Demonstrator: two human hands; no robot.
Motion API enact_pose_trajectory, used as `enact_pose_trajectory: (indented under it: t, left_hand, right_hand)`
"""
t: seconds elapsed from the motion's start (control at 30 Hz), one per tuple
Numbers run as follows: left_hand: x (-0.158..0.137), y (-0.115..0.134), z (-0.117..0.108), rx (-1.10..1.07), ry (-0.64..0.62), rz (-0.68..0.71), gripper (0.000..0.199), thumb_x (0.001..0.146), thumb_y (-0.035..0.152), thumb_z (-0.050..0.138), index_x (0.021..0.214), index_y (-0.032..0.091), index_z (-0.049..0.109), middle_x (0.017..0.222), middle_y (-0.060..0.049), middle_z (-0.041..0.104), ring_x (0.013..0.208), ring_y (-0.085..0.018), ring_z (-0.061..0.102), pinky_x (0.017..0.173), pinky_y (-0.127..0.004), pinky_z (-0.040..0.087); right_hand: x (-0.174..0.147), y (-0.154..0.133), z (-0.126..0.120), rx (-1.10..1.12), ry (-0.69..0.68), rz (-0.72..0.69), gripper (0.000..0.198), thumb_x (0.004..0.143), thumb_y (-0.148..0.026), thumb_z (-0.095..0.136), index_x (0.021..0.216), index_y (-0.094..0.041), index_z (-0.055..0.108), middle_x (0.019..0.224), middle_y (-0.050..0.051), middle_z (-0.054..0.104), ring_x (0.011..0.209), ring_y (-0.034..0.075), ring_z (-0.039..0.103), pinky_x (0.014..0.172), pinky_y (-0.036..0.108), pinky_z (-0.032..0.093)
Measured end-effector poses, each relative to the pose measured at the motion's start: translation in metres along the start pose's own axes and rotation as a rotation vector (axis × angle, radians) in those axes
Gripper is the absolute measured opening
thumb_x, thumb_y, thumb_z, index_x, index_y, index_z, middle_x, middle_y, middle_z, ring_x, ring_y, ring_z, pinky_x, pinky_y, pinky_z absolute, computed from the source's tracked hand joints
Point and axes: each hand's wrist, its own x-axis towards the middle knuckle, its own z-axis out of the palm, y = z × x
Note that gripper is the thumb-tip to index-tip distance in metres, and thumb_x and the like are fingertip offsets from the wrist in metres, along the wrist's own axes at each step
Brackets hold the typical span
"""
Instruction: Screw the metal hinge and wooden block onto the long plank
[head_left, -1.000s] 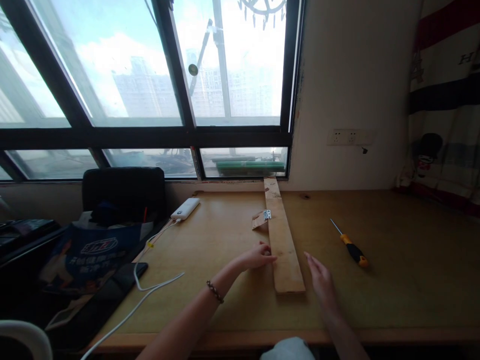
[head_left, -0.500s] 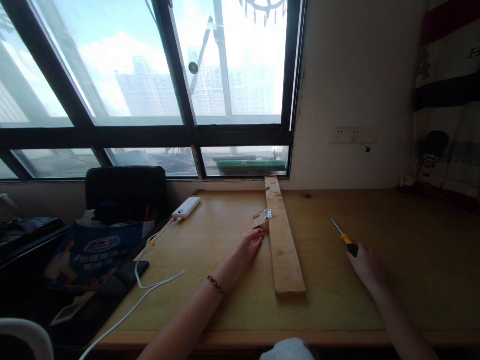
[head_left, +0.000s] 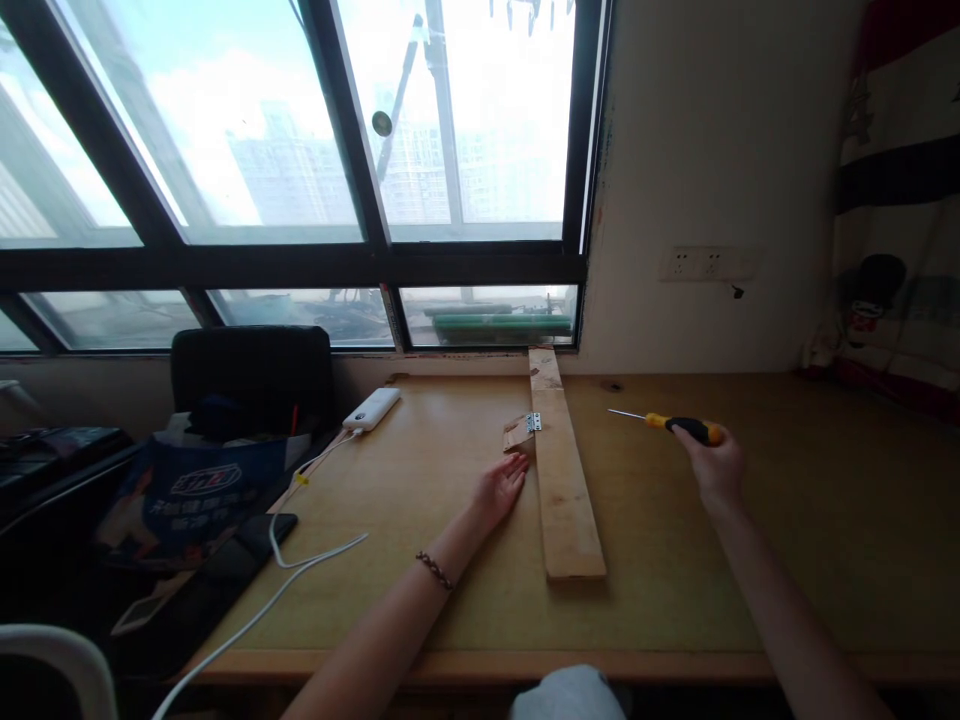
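Observation:
A long wooden board [head_left: 568,500] lies lengthwise on the table, its far end near the window. Beside its left edge is a small wooden block [head_left: 517,434], joined to it by a metal hinge [head_left: 533,423]. My left hand [head_left: 501,488] rests on the table just below the block, palm partly up and fingers stretched out; whether the fingertips touch the block I cannot tell. To the right of the board, my right hand [head_left: 716,470] is closed round the yellow and black handle of a screwdriver [head_left: 679,427]. The screwdriver's shaft points left toward the hinge, apart from it.
A white power bank [head_left: 373,409] with a white cable [head_left: 279,560] lies on the table's left side. Left of the table are a black chair [head_left: 251,370] and a blue bag [head_left: 202,490]. A wall socket [head_left: 697,264] and a curtain [head_left: 900,240] are at the right.
My right hand has risen and turned the screwdriver, so its shaft now points left and lies nearer the board. My left hand's palm has turned upward a little, staying near the block.

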Motion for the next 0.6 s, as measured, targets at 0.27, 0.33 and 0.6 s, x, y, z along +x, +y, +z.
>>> enact_pose_trajectory:
  t: [0.27,0.33,0.6]
  left_hand:
    - [0.013,-0.012,0.022,-0.116,-0.037,-0.046,0.012,0.075,0.012,0.046,0.084,0.012,0.053,0.096,-0.014,0.059,0.094,-0.018,0.059,0.083,-0.028,0.048]
    - [0.021,-0.017,0.030,-0.123,-0.052,-0.016,0.012,0.075,0.012,0.046,0.082,0.012,0.055,0.091,-0.012,0.060,0.090,-0.017,0.060,0.083,-0.027,0.048]
    - [0.056,-0.013,0.039,0.016,-0.172,-0.003,0.029,0.077,0.041,0.049,0.088,0.015,0.057,0.094,-0.012,0.063,0.099,-0.026,0.056,0.091,-0.043,0.041]
  right_hand:
    - [0.016,-0.090,0.072,0.679,-0.058,0.240,0.032,0.068,-0.040,0.055,0.090,-0.017,0.050,0.056,-0.007,0.050,0.039,0.007,0.048,0.038,0.016,0.043]
    - [0.018,-0.103,0.088,0.730,-0.084,0.252,0.028,0.074,-0.040,0.049,0.088,-0.017,0.048,0.054,-0.006,0.051,0.038,0.007,0.048,0.035,0.016,0.041]
    - [0.014,-0.112,0.133,0.906,-0.311,0.486,0.020,0.076,-0.033,0.055,0.084,-0.015,0.051,0.060,-0.002,0.060,0.049,0.009,0.060,0.039,0.014,0.046]
